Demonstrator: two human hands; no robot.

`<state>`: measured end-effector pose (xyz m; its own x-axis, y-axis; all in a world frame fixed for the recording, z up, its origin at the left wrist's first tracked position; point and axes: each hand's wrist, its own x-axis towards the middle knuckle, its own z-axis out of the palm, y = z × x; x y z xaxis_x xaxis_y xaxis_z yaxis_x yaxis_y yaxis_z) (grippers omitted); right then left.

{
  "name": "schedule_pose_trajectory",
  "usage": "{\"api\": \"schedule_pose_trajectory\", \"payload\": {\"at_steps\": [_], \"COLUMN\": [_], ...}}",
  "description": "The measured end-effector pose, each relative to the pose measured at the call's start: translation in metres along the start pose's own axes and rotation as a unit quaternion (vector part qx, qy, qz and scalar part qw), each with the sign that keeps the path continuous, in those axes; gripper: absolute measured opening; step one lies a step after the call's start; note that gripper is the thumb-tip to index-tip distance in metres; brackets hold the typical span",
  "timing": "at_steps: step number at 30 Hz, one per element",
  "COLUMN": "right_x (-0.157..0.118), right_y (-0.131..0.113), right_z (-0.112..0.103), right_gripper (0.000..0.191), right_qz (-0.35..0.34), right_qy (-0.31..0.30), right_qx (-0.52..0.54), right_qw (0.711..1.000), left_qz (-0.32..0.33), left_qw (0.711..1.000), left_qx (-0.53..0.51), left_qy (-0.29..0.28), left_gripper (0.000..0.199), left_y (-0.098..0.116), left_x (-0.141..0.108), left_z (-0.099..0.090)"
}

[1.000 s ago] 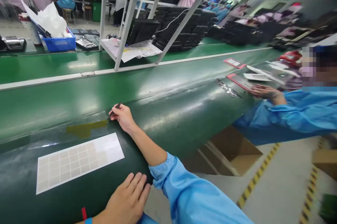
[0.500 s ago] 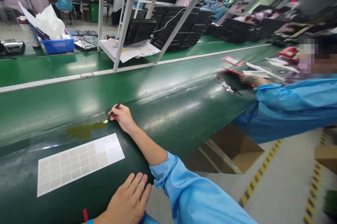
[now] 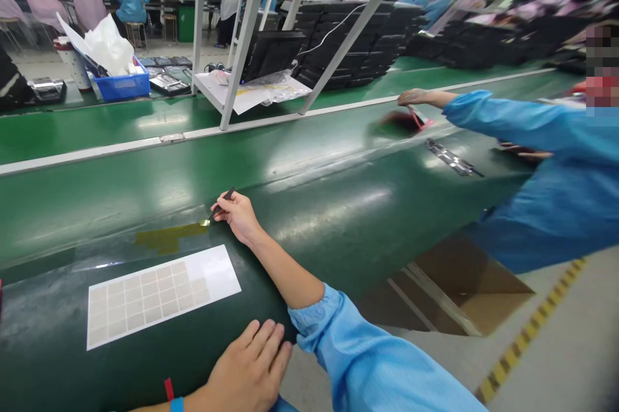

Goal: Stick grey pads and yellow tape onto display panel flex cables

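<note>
While our right hand (image 3: 236, 217) is pinching slim black tweezers (image 3: 220, 206) between thumb and fingers, their tips are touching the end of an amber film patch (image 3: 171, 236) lying on the green conveyor belt (image 3: 338, 206). Our left hand (image 3: 246, 370) is resting flat by the belt's near edge, its fingers (image 3: 261, 341) slightly spread and holding nothing. A white sheet of gridded labels (image 3: 162, 296) is lying on the belt near those fingers, not touching them. Toward the belt's far edge, a co-worker's blue-sleeved hand (image 3: 416, 97) is reaching for a blurred red-edged item (image 3: 420, 117), while a metal strip (image 3: 452, 157) is lying on the belt nearby. Beyond the belt, a blue plastic crate (image 3: 120, 86) is standing on another line, holding white wrapping.
</note>
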<state>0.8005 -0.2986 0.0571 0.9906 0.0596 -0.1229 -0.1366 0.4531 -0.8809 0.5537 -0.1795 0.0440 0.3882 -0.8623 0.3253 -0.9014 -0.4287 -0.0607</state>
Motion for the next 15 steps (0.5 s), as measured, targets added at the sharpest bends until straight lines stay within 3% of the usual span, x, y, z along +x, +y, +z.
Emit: {"api": "schedule_pose_trajectory", "payload": {"at_steps": [6, 15], "right_x": [0.0019, 0.0084], "right_y": [0.0013, 0.0011], "right_z": [0.0, 0.0036], "right_gripper": [0.053, 0.056], "right_qz": [0.0, -0.001], "right_qy": [-0.001, -0.001], "right_qx": [0.003, 0.0], "right_qw": [1.0, 1.0], "left_qz": [-0.008, 0.002], "left_qw": [1.0, 0.999], "left_qx": [0.002, 0.009], "left_qy": [0.026, 0.039], "left_gripper": [0.041, 0.042], "left_y": [-0.002, -0.008], "left_x": [0.0024, 0.0032], "left_z": [-0.0051, 0.0037]}}
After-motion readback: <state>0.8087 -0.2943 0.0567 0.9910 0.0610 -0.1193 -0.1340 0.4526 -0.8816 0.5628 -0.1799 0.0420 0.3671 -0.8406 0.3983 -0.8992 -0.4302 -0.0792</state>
